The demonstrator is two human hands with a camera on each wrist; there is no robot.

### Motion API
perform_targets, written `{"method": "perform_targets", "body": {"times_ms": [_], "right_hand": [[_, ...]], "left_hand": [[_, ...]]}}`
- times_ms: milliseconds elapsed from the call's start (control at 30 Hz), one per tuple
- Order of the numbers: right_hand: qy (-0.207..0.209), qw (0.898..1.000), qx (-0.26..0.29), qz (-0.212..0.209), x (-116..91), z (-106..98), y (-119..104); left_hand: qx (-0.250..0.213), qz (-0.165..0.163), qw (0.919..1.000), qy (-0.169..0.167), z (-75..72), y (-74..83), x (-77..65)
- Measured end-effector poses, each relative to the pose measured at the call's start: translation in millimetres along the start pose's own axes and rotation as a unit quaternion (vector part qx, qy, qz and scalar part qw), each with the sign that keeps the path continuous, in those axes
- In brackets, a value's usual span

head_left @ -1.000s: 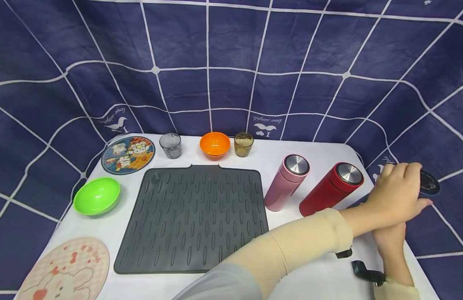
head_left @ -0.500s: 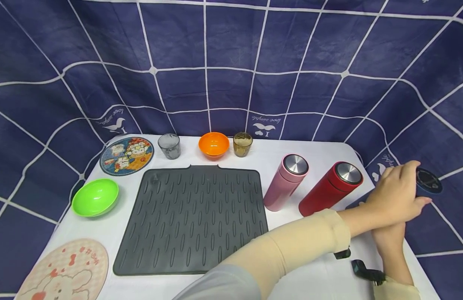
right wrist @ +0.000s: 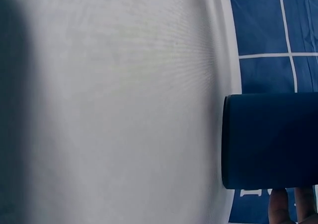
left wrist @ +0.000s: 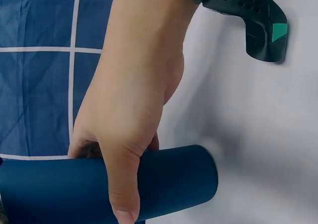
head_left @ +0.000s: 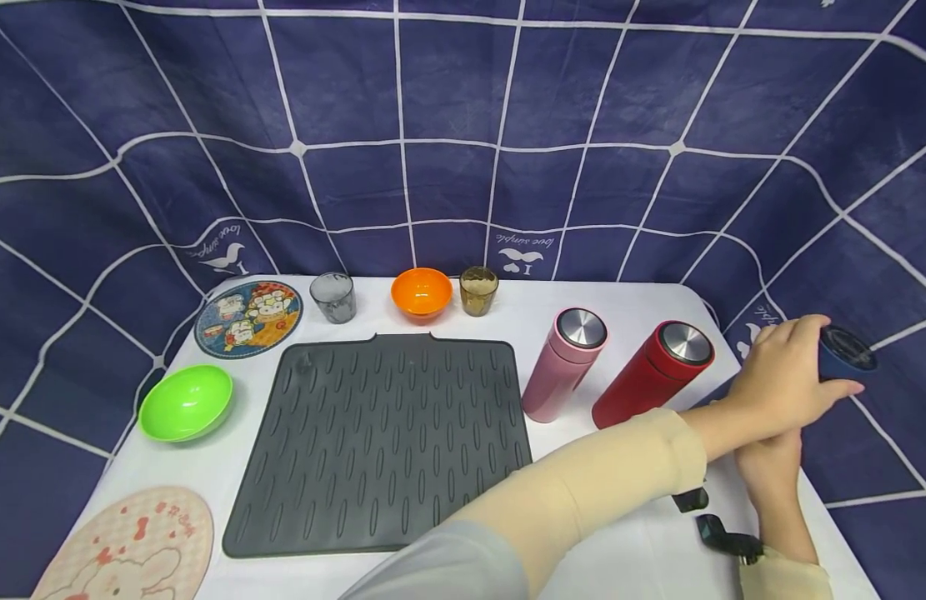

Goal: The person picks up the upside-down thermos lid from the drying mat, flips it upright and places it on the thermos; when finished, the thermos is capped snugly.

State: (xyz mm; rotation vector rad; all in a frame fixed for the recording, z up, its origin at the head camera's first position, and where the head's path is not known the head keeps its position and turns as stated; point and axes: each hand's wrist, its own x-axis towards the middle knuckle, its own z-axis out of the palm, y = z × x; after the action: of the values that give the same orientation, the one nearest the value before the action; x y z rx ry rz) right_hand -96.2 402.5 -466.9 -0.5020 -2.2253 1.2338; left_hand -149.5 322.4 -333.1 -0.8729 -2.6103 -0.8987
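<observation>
A dark blue thermos bottle is held tilted at the far right, past the table edge in the head view. My right hand grips its body from below, its thumb across the blue side in the left wrist view. In the right wrist view the bottle's base end shows, with fingertips under it. My left hand crosses over the right and grips the top end around the dark round lid. In the head view the hands hide most of the bottle. A red thermos stands just left of the hands.
A pink thermos stands beside the red one. A dark grey ridged mat lies mid-table. Behind it are a grey glass, an orange bowl and an amber glass. Leftward lie a green bowl and two round placemats.
The head view has shifted slightly, moving the scene left. The left hand has turned a little at the bottle's top, and more of the lid shows. Both hands keep their hold.
</observation>
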Motion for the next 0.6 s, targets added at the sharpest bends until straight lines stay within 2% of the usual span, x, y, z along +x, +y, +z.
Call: {"method": "perform_targets", "body": {"times_ms": [167,300,433,600], "right_hand": [[-0.013,0.999,-0.026,0.042,2,3,0],[-0.023,0.996,-0.047,0.069,3,4,-2],[-0.020,0.997,-0.045,0.053,3,1,-2],[-0.009,1.000,-0.030,0.001,4,0,1]], "left_hand": [[-0.008,-0.009,0.9998,-0.013,0.9,-2.9,4.7],[-0.032,-0.021,0.9991,-0.020,0.9,-5.2,5.5],[-0.055,-0.011,0.9983,-0.017,-0.8,-8.8,0.8],[-0.051,0.017,0.9984,0.018,2.7,-16.3,-9.1]]}}
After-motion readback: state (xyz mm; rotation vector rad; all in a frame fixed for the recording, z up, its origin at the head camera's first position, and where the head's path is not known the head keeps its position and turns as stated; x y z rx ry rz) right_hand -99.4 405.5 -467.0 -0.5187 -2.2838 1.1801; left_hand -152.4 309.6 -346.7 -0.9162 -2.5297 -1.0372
